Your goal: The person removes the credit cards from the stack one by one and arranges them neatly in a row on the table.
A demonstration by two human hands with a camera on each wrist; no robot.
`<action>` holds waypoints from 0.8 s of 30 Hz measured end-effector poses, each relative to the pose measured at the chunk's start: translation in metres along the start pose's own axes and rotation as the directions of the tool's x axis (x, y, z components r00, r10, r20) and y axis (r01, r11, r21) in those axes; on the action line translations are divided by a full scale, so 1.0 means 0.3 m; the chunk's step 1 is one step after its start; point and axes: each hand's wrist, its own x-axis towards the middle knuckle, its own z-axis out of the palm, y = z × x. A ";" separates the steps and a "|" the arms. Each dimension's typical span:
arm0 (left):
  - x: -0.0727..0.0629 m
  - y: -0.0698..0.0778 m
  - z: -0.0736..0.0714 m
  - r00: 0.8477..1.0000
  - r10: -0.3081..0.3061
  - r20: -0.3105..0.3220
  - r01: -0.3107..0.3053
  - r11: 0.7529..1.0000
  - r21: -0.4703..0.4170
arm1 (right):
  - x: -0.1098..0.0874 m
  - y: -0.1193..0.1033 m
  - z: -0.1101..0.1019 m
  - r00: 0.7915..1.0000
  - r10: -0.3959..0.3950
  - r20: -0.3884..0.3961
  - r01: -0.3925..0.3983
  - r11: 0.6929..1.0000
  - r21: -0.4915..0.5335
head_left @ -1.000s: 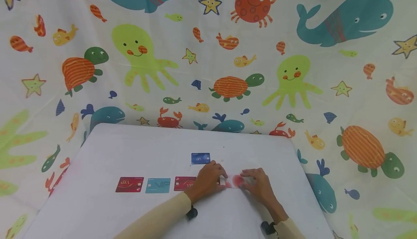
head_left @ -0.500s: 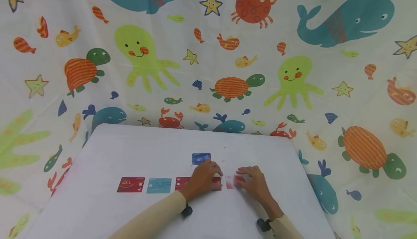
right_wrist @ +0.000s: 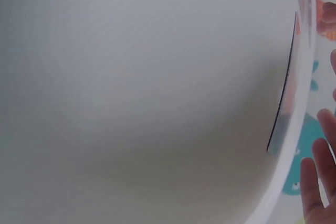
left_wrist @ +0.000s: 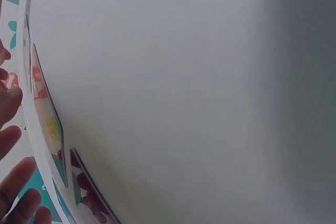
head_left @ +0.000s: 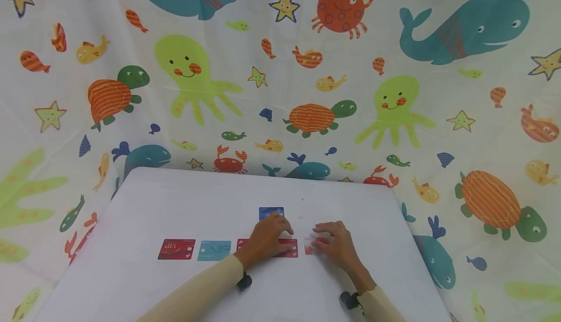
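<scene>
A row of plastic cards lies on the white table: a red VIP card (head_left: 177, 249), a light blue VIP card (head_left: 214, 251), two more red cards, and a pale pink-and-white card (head_left: 308, 247) at the right end. Over the two right-hand red cards is my left hand (head_left: 263, 239), fingers loosely bent with nothing between them; it partly hides the fourth card (head_left: 290, 249). My right hand (head_left: 339, 248) covers much of the pale card, its fingers spread and relaxed. Behind the row lies a blue card (head_left: 271, 212), partly overlapped by my left fingers.
The white table (head_left: 197, 195) reaches back to a hanging curtain (head_left: 280, 83) printed with sea animals. Glossy card edges (left_wrist: 50, 114) stand out at the left of the left wrist view. A card (right_wrist: 284, 98) shows near the right side of the right wrist view.
My left hand has drawn back leftward from the pale card, uncovering more of the fourth red card. My right hand has shifted slightly left, its fingers loosening. The cards stay in the row.
</scene>
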 end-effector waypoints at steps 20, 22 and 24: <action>-0.026 -0.070 -0.043 0.999 -0.021 -0.043 0.025 0.996 0.089 | 0.048 -0.035 0.052 0.999 0.003 0.046 -0.005 1.000 0.031; -0.029 -0.076 -0.045 0.999 -0.031 -0.043 0.035 0.996 0.086 | 0.052 -0.036 0.058 0.999 0.002 0.048 -0.003 1.000 0.026; -0.030 -0.083 -0.048 0.998 -0.038 -0.046 0.042 0.995 0.088 | 0.055 -0.036 0.064 0.999 0.003 0.049 -0.004 1.000 0.020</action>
